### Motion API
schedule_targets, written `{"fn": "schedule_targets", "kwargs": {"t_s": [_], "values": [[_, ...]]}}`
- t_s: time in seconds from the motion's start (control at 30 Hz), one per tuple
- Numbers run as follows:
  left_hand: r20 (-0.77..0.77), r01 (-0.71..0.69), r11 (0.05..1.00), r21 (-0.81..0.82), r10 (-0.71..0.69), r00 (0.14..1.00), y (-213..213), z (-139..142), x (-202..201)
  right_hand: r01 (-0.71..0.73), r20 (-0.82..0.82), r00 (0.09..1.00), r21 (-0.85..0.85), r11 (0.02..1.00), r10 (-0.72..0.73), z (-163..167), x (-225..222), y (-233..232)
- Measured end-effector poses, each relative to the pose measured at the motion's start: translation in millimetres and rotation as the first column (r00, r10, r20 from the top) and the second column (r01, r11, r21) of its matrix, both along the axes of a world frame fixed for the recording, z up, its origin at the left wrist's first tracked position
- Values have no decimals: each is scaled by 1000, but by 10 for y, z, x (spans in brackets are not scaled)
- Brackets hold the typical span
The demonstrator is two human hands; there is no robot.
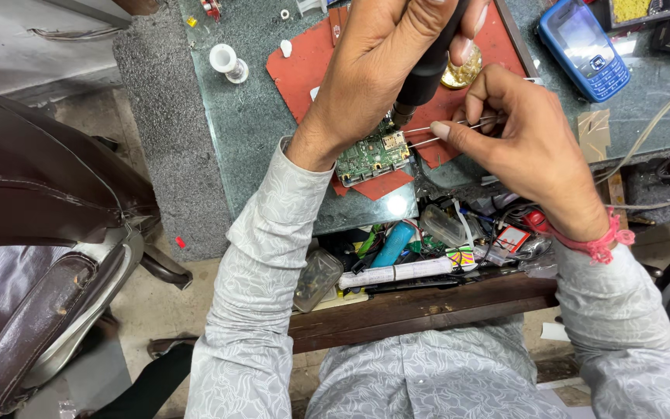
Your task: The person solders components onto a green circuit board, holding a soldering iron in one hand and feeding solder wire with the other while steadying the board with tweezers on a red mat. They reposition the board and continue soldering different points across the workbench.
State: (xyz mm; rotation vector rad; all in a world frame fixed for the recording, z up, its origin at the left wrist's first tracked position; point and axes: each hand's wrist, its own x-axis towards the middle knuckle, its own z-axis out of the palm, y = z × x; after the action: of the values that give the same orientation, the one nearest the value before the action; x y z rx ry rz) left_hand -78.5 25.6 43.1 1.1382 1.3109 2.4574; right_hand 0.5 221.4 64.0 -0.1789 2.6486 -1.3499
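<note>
Head view, upper centre of the frame: left hand (378, 74) reaches in from below, fingers wrapped around a black hot-air tool (426, 70) pointed down at a green circuit board (374, 155) on the red mat (304, 70). Right hand (525, 143) pinches metal tweezers (451, 128) shut-fingered toward the board. The tool's top is cut off.

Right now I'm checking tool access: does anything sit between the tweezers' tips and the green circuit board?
Nothing visible does. The tweezers in the right hand reach straight to the circuit board; the black tool in the left hand comes down from above.
</note>
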Motion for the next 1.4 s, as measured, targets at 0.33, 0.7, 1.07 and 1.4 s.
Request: {"fn": "schedule_targets", "kwargs": {"t_s": [0.33,0.7,1.07,1.4], "values": [[-14,31,999,23,-30,999,12,-83,-30,-31,61,998,-41,999,33,19,-41,9],[-32,23,1000,20,-22,999,5,-84,-36,-29,30,999,-50,998,30,-11,-26,1],[-11,31,999,26,-31,999,5,-56,-17,-23,-19,1000,-25,999,22,-31,11,1],[32,56,998,28,-57,998,-7,-61,-15,-53,-64,997,-26,998,51,-77,15,23]]}}
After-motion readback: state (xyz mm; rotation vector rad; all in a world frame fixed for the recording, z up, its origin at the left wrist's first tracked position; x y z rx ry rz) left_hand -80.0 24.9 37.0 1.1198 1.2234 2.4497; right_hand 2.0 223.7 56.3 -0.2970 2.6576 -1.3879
